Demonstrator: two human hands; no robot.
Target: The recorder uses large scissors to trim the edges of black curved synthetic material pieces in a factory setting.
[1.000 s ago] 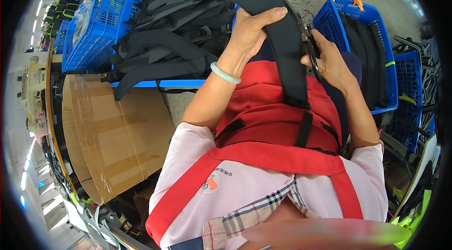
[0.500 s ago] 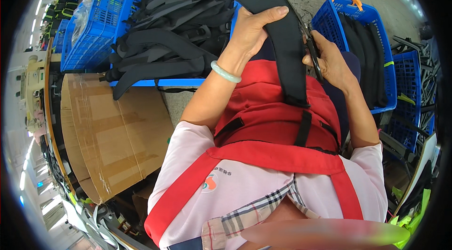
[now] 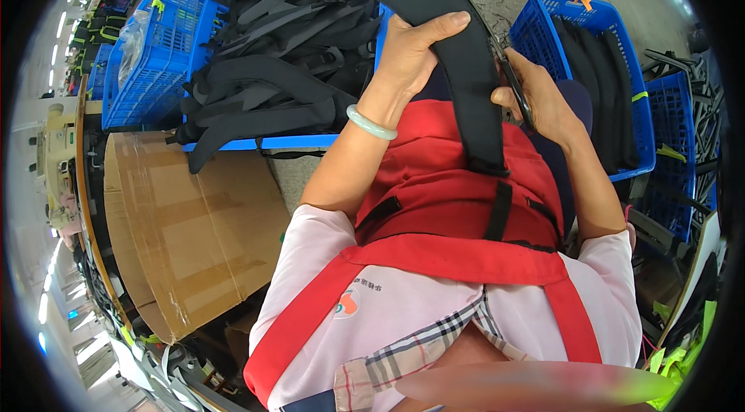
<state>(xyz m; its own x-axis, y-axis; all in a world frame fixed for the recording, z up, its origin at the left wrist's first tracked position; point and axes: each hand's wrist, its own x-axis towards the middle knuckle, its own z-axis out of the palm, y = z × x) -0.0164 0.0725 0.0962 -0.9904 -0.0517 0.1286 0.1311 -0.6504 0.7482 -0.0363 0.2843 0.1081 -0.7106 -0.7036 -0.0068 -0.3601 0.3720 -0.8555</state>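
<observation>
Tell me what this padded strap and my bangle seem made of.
Curved black padded strap: probably matte fabric over foam, judging by its dull face and cushioned thickness. Pale green bangle: polished stone, glass or plastic; the smooth, shiny surface leaves it open.

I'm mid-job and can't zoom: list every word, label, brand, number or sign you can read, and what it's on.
Pale pink fabric shirt: a short line of small dark characters on the chest; not transcribed here.
Small orange-red emblem near those characters: a logo, not named here.
Cream-coloured machine at the left: any marking is too small to read.
Curved black padded fabric strap: no lettering visible.
</observation>
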